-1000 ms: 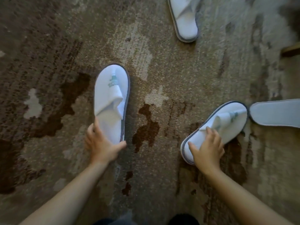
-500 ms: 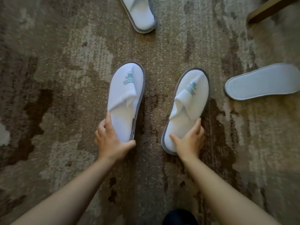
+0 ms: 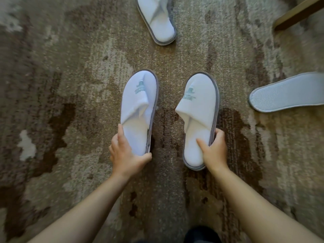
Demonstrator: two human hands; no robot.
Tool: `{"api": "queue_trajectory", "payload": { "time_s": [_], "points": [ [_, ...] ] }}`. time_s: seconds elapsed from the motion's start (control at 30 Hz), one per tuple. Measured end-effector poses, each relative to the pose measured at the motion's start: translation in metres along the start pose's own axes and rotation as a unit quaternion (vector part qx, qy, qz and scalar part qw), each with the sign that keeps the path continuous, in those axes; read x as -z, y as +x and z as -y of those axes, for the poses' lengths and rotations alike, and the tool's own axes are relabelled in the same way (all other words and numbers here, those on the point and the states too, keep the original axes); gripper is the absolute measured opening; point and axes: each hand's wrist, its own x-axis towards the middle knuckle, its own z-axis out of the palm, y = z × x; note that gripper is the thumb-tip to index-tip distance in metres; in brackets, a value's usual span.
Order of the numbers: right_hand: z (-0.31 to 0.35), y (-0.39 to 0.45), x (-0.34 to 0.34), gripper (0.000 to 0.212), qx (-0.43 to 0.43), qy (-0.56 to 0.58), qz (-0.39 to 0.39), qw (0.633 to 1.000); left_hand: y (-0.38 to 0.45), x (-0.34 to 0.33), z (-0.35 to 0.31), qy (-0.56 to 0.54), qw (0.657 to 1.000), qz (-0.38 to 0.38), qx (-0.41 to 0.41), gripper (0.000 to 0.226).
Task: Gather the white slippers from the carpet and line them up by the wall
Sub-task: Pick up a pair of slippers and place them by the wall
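Two white slippers with grey edging and a green logo lie side by side, toes pointing away from me, on the brown patterned carpet [image 3: 61,106]. My left hand [image 3: 125,153] grips the heel of the left slipper [image 3: 138,109], thumb under its end. On the right slipper [image 3: 198,116], my right hand [image 3: 213,151] holds the heel with the thumb on the insole and fingers around the outer edge. A third slipper [image 3: 157,20] lies farther off at the top. A fourth slipper [image 3: 287,92] lies sole-up at the right edge.
A wooden furniture leg or rail [image 3: 298,13] crosses the top right corner. Dark clothing of mine [image 3: 201,234] shows at the bottom edge. No wall is in view.
The right slipper has swung from pointing right to lying parallel beside the left one. Both slippers have come closer together, and my right grip has shifted to its outer heel edge.
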Motion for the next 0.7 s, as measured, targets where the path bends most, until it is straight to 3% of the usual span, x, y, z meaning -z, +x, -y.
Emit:
{"api": "queue_trajectory", "payload": {
  "time_s": [0.23,0.47,0.7],
  "points": [
    [0.112,-0.058,0.07,0.025,0.062,0.065,-0.001,0.996,-0.053,0.097,-0.084,-0.037,0.999,0.006,-0.021,0.114],
    [0.275,-0.159,0.213,0.023,0.08,0.123,0.003,0.989,-0.149,0.26,-0.224,-0.044,0.994,0.036,-0.088,0.104],
    [0.399,-0.234,0.348,0.021,0.07,0.175,-0.068,0.98,-0.214,0.375,-0.36,-0.035,0.985,0.04,-0.166,0.1]
  ]
}}
